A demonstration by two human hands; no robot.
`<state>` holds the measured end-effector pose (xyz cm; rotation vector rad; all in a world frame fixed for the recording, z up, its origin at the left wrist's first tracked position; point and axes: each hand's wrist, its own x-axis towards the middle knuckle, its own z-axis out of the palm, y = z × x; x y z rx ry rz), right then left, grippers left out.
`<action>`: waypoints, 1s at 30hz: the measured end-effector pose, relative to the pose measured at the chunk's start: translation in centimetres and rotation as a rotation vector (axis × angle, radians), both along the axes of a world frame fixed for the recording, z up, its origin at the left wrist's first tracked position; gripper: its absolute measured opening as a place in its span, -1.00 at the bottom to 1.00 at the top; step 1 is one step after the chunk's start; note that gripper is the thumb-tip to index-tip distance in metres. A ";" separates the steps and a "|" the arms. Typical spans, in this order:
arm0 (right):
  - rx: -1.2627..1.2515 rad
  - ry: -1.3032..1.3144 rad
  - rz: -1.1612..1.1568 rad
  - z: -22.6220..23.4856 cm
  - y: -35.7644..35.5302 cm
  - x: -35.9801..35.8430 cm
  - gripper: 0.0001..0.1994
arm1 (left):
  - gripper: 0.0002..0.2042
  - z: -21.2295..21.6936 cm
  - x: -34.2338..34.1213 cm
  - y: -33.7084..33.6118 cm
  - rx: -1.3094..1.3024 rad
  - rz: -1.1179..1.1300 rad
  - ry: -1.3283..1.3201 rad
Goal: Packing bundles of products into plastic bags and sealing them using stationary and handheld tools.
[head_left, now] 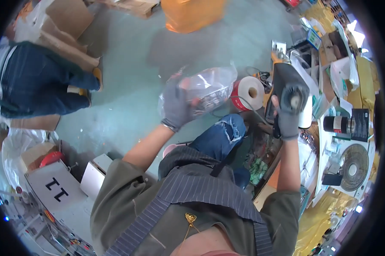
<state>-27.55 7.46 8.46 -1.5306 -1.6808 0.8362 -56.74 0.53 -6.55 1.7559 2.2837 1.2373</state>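
My left hand, in a grey glove and blurred by motion, is closed on a clear plastic bag. Something with reddish parts shows through the film, too unclear to name. On the right, my gloved right hand wraps round a black tool with a wide dark body and a round grey end; its exact kind is not clear. A dark grip shows below the thumb. Between the two hands stands a roll of white material with a red side, close to the bag.
A cluttered bench with a fan and a black cylinder runs along the right. At the far left another person's legs stand by cardboard. An orange sack lies ahead, and a white machine is at lower left.
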 end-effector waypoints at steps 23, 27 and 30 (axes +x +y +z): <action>-0.318 -0.300 -0.359 -30.8 13.0 11.3 -0.48 | -0.18 -6.5 3.0 12.0 -0.475 -0.295 0.556; -0.210 0.133 -0.303 -23.2 1.5 11.5 -0.68 | -0.19 -6.6 4.9 12.1 -0.403 -0.378 0.577; -0.172 -0.087 -0.268 -15.2 -9.5 11.1 -0.70 | -0.21 -7.6 4.8 11.0 -0.480 -0.425 0.425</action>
